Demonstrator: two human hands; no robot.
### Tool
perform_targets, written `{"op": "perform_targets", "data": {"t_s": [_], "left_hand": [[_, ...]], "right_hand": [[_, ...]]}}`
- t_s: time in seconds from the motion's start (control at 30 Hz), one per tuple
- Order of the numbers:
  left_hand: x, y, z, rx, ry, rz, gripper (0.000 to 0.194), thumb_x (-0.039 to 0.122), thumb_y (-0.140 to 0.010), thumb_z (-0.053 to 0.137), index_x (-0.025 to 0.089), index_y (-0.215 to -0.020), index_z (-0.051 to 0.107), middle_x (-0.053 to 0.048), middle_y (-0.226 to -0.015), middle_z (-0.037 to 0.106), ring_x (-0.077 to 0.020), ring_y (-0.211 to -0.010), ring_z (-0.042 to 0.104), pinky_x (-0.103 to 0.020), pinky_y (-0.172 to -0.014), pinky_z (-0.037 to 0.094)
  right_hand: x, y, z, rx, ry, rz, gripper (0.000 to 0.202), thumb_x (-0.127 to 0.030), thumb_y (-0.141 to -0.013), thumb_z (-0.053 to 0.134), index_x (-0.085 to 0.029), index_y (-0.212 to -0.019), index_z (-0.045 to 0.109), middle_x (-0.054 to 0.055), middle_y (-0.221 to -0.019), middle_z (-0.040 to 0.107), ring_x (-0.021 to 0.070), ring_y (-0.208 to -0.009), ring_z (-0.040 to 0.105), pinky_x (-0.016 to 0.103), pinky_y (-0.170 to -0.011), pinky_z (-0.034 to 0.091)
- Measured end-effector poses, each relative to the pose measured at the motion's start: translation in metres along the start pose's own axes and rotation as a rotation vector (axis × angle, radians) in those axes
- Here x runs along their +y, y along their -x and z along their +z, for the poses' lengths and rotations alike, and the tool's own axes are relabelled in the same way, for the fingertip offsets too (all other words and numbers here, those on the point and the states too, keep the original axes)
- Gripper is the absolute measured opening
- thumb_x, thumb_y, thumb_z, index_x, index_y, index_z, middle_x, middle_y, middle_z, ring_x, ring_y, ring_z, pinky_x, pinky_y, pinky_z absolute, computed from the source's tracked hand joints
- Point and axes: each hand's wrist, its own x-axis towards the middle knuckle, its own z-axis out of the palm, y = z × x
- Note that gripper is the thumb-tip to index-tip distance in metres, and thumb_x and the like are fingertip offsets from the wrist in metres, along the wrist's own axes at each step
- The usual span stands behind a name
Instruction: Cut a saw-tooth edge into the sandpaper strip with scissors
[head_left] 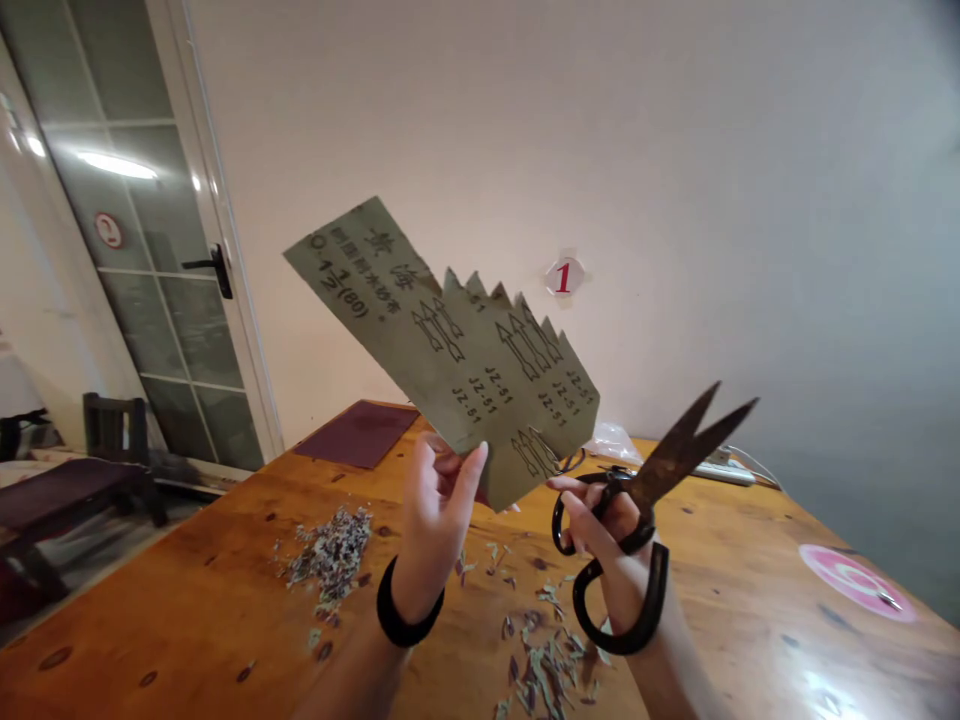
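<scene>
My left hand (442, 490) pinches the lower edge of a greenish sandpaper sheet (480, 400), holding it up tilted above the table. Printed characters, arrows and "JZ-51" cover the side facing me, and several pointed teeth are cut along its upper right edge. In my right hand (615, 530) is a pair of scissors (679, 445) with black handles; the dark blades are parted and point up to the right, away from the sheet. The right fingertips lie close to the sheet's lower right edge; whether they touch it I cannot tell. A black band (409, 605) circles my left wrist.
On the wooden table (225, 600) lie a pile of grey scraps (334, 555), green and brown slivers (547, 670), a dark red sheet (356, 433), a clear plastic bag (613, 442), a power strip (724, 470) and a pink round sticker (855, 582). Behind stands a wall (712, 200).
</scene>
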Motion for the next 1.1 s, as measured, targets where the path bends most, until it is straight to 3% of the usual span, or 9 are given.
{"op": "perform_targets", "data": {"t_s": [0.2, 0.53, 0.77, 1.1], "left_hand": [[0.001, 0.008, 0.008, -0.107, -0.001, -0.016, 0.011, 0.025, -0.088, 0.067, 0.023, -0.091, 0.056, -0.002, -0.079, 0.075, -0.0185, -0.071, 0.075, -0.028, -0.064, 0.061], [-0.003, 0.006, 0.006, -0.174, 0.009, -0.064, 0.016, 0.027, -0.086, 0.069, 0.023, -0.087, 0.053, 0.000, -0.071, 0.072, -0.0161, -0.062, 0.071, -0.023, -0.052, 0.055], [-0.002, -0.002, 0.000, -0.221, 0.051, -0.198, 0.017, 0.029, -0.085, 0.067, 0.022, -0.081, 0.052, 0.002, -0.069, 0.071, -0.0137, -0.064, 0.067, -0.022, -0.057, 0.054], [-0.015, -0.004, 0.000, -0.240, -0.073, -0.194, 0.020, 0.035, -0.088, 0.064, 0.022, -0.080, 0.050, 0.003, -0.066, 0.064, -0.0135, -0.058, 0.061, -0.023, -0.052, 0.047]], "right_hand": [[-0.006, -0.009, -0.009, 0.061, -0.102, -0.018, 0.049, -0.050, -0.061, 0.090, -0.023, -0.059, 0.049, -0.002, -0.057, 0.059, 0.0139, -0.047, 0.053, 0.026, -0.043, 0.050], [-0.008, -0.010, -0.009, 0.065, -0.050, -0.026, 0.047, -0.048, -0.059, 0.089, -0.023, -0.063, 0.049, -0.003, -0.059, 0.060, 0.0116, -0.043, 0.049, 0.026, -0.043, 0.048], [0.001, -0.009, -0.010, 0.097, 0.085, -0.048, 0.043, -0.045, -0.061, 0.084, -0.024, -0.067, 0.047, -0.004, -0.056, 0.056, 0.0145, -0.047, 0.051, 0.026, -0.046, 0.043], [0.024, -0.011, -0.004, 0.120, 0.380, -0.157, 0.020, -0.036, -0.067, 0.068, -0.024, -0.071, 0.052, -0.009, -0.053, 0.047, 0.0130, -0.044, 0.044, 0.025, -0.046, 0.036]]}}
